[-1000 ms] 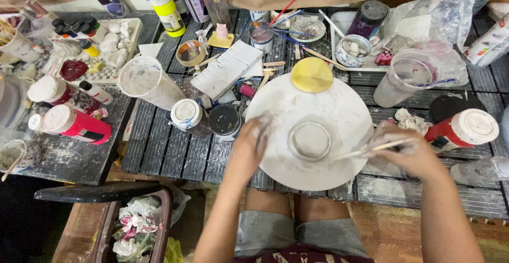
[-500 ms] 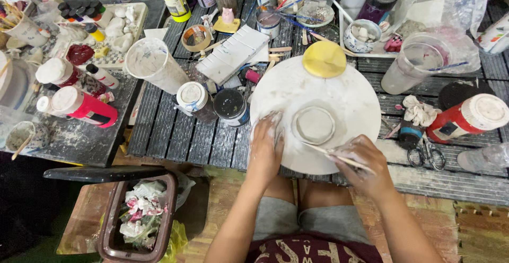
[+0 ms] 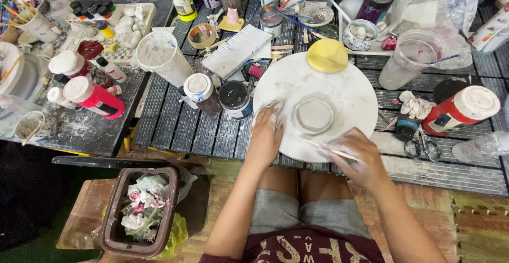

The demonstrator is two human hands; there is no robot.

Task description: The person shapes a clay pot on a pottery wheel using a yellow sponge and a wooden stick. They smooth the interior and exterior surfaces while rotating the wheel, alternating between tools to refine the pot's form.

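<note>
Two hands work at the near edge of a big white round board (image 3: 347,91) that lies flat on the slatted table (image 3: 175,128). At the middle of the board sits a small grey clay dish (image 3: 313,116), round and shallow, with a low raised rim and a pale, dusty surface. It lies just beyond both hands, a little farther from the person, between them.

Left hand (image 3: 266,136) rests on the board just to the left of the dish, fingers spread and loosely curved toward its rim, dusted white; whether the fingertips touch the rim I cannot tell. It holds nothing. Right hand (image 3: 356,156) sits nearer and to the right, closed around a thin wooden stick (image 3: 327,149). The stick runs slantwise from the hand toward the far left, its tip ending near the dish's near rim, apart from it or barely so. The left hand is the nearer of the two to the dish.

A yellow lid (image 3: 327,55) lies at the board's far edge, and a dark paint jar (image 3: 235,99) stands just left of the board.
</note>
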